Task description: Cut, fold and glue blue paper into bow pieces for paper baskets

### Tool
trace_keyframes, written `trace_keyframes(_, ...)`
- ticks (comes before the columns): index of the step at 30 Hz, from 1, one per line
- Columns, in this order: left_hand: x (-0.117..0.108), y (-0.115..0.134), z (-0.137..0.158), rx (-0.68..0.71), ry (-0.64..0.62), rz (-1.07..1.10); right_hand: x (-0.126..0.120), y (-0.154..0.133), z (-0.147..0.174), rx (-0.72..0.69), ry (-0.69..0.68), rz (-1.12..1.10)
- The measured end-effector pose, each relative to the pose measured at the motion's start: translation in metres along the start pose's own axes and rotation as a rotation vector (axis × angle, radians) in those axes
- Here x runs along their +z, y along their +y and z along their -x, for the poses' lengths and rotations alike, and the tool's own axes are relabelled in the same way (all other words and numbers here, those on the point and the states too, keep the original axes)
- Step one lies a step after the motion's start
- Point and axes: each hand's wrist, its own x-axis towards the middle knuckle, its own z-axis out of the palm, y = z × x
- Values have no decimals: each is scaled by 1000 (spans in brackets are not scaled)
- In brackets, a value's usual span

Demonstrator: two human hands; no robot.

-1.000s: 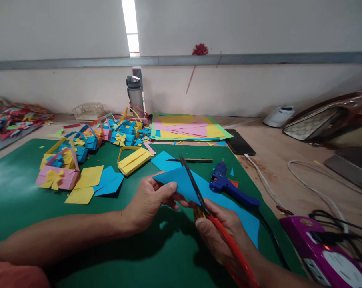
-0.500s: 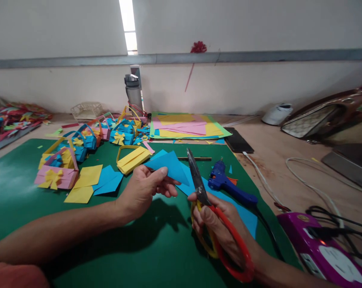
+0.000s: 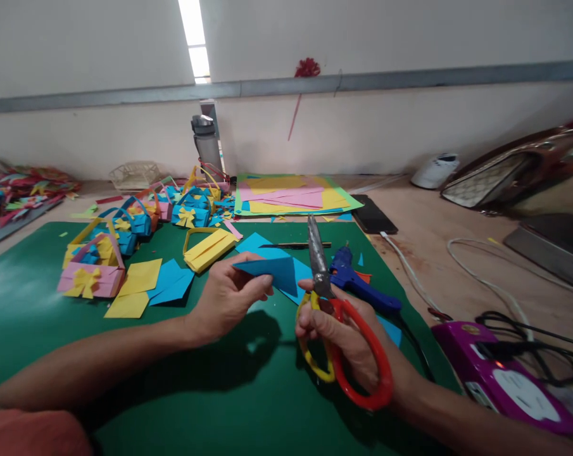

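Observation:
Pinched between the thumb and fingers of my left hand is a piece of blue paper, raised above the green mat. My right hand grips scissors with one red and one yellow handle. Their blades point up and away from me, close together, to the right of the held paper and apart from it. Behind both hands a larger blue sheet lies on the mat, partly hidden. A yellow paper basket lies just beyond my left hand.
Finished paper baskets and yellow squares lie to the left. A blue glue gun rests right of the scissors, near a phone and a purple power strip. Stacked coloured sheets and a bottle stand behind.
My left hand has turned the blue paper, so it faces me at a different angle. The scissors have swung more upright and their blades have closed up. The view has shifted slightly.

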Motion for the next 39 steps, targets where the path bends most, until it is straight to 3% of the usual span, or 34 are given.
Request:
trace_keyframes(4, -7, -4, -2, 712, -56, -428, 1, 2, -1, -44, -20, -105)
trace_keyframes(6, -11, -5, -4, 935, -145, -599, 1, 3, -1, -53, -22, -146)
trace_keyframes(10, -14, -3, -3, 1163, -253, -833, -1, 2, -1, -69, -2, -103)
trace_keyframes(14, -10, -3, -1, 1229, -268, -901, -1, -6, 1, -61, 35, -3)
trace_keyframes(16, -8, -6, 0, 1076, -181, -820, -1, -12, 1, -76, 57, 1)
trace_keyframes(17, -7, -7, -1, 920, -112, -736, -1, -14, 1, -83, 63, 5)
trace_keyframes(19, -7, -8, -3, 475, -18, -473, -2, -17, 0, -83, 64, 18)
trace_keyframes(22, -6, -11, -7, -169, -224, -48, -4, -17, -2, -56, 33, 54)
trace_keyframes(24, -6, -13, -8, -383, -374, 101, -5, -17, -3, -37, 16, 89)
trace_keyframes(27, -4, -13, -7, -478, -474, 101, -6, -15, -4, -25, 9, 137)
trace_keyframes(32, -3, -6, -2, -512, -539, 5, -6, -14, -4, -33, 5, 161)
trace_keyframes(35, -2, -7, -1, -501, -451, 56, -6, -15, -3, -102, 33, 142)
trace_keyframes(39, 1, -10, -2, -544, -290, 305, -8, -17, -3, -130, 92, 183)
